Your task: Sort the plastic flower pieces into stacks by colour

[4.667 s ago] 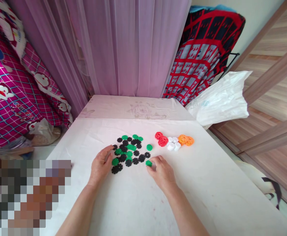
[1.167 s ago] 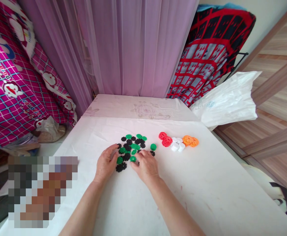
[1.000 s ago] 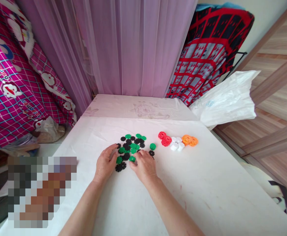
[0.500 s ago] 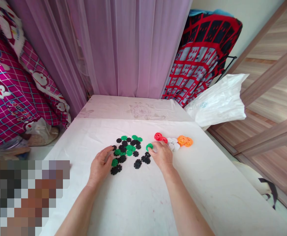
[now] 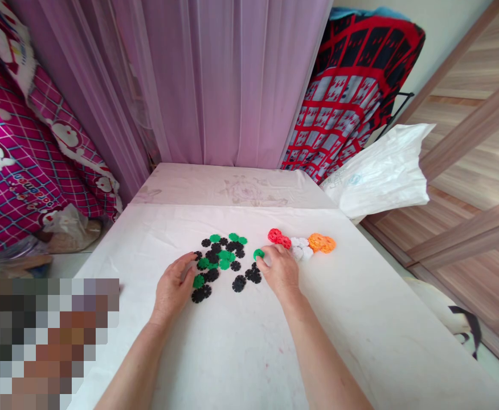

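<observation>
Mid-frame, the right hand (image 5: 280, 272) pinches a green notched disc (image 5: 258, 254), likely light and stiff, by its rim; the left hand (image 5: 173, 287) rests open.

No words or numbers can be read. Far to the left of the left hand (image 5: 172, 287), a pink checked blanket (image 5: 19, 188) carries white lettering, too small and tilted to make out. Beyond the right hand (image 5: 280, 272), a white plastic bag (image 5: 381, 171) bears a faint blue print, also unreadable.
</observation>
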Demonstrator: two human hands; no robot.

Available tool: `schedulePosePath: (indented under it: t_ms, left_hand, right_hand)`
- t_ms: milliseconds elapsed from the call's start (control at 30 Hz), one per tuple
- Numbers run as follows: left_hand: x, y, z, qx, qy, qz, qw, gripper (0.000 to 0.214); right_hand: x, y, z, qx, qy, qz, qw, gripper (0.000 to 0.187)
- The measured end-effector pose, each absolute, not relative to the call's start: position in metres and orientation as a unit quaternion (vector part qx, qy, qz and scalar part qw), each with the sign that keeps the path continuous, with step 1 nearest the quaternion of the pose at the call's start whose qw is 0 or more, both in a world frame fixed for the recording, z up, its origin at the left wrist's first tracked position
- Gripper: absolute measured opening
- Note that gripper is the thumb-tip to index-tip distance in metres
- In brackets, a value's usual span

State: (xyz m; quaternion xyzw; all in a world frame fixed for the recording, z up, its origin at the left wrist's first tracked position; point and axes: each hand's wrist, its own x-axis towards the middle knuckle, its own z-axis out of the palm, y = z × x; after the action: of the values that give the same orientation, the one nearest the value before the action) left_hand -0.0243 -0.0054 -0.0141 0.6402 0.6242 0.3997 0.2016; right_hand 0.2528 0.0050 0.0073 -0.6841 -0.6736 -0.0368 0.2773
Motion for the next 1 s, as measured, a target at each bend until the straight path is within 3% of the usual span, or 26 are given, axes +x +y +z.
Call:
schedulePosePath:
  t_ms: [133,433,1000]
  left_hand:
    - [-0.024,-0.005,-0.014,0.639,0.622,0.403,0.205,0.038]
    - [-0.022,-0.006,-0.009,0.639,0.621,0.407,0.202,0.038]
    - [-0.023,-0.005,-0.011,0.641,0.616,0.411,0.202,0.037]
  right_hand:
    - [0.226,-0.010,0.010,-0.636,-0.719,-0.005,0.280,0.018]
    - [0.175,-0.011,0.025,-0.601,-0.782,0.035,0.163,0.021]
    - [0.172,-0.009,0.020,-0.635,-0.752,0.070,0.161,0.016]
